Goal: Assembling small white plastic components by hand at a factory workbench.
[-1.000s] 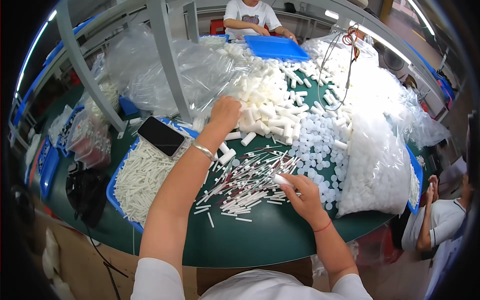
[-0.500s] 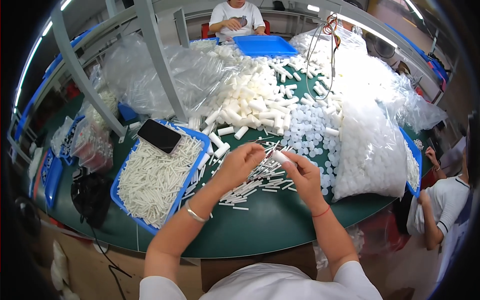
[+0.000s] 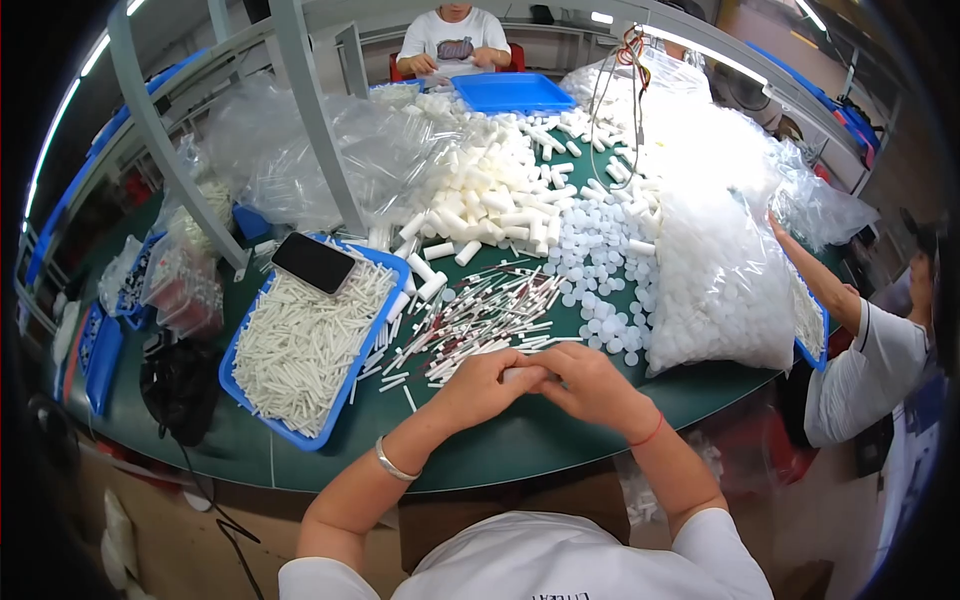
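Note:
My left hand (image 3: 482, 388) and my right hand (image 3: 597, 392) meet close to the near edge of the green table. Both are closed round a white cylinder (image 3: 522, 375), of which only a small part shows between the fingers. Just beyond them lies a loose heap of thin white sticks (image 3: 490, 315), mixed with dark red pieces. Translucent round discs (image 3: 590, 265) are scattered to the right of that heap. Farther back rises a large pile of white cylinders (image 3: 490, 200).
On the left a blue tray (image 3: 335, 420) of short white sticks carries a black phone (image 3: 312, 263). A bulging clear bag (image 3: 720, 290) stands to the right. Grey posts (image 3: 325, 120) rise at left. Co-workers sit across (image 3: 455, 40) and at right (image 3: 870, 350).
Both hands have come together and drawn nearer to me, covering most of the white cylinder. The co-worker at the right now reaches an arm up toward the clear bag.

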Available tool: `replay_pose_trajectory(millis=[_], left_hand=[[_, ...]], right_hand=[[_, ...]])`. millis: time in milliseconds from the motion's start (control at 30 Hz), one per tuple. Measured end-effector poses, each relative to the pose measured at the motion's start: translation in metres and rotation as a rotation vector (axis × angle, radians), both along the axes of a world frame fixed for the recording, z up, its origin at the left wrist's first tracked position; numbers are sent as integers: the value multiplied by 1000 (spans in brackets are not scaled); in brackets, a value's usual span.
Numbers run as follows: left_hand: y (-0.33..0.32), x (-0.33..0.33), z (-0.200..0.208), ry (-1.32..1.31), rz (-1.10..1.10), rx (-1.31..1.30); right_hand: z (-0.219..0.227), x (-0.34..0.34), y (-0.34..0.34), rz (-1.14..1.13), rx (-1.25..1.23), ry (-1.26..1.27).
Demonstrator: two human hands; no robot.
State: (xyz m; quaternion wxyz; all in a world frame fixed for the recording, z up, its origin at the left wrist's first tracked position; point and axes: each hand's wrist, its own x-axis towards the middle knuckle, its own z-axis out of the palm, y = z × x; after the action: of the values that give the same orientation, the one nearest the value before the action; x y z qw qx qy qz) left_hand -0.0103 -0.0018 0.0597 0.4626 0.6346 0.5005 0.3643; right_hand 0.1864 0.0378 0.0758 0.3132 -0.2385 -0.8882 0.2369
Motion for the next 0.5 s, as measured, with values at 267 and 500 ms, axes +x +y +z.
replay_pose_trajectory(millis=[267,500], left_hand=[[-8,4,-11,-441,-70,-294],[-16,27,-22,-290,59,-33]], right_hand=[[2,4,-17,9,-473,238],[-32,6,-16,13,-522,384]])
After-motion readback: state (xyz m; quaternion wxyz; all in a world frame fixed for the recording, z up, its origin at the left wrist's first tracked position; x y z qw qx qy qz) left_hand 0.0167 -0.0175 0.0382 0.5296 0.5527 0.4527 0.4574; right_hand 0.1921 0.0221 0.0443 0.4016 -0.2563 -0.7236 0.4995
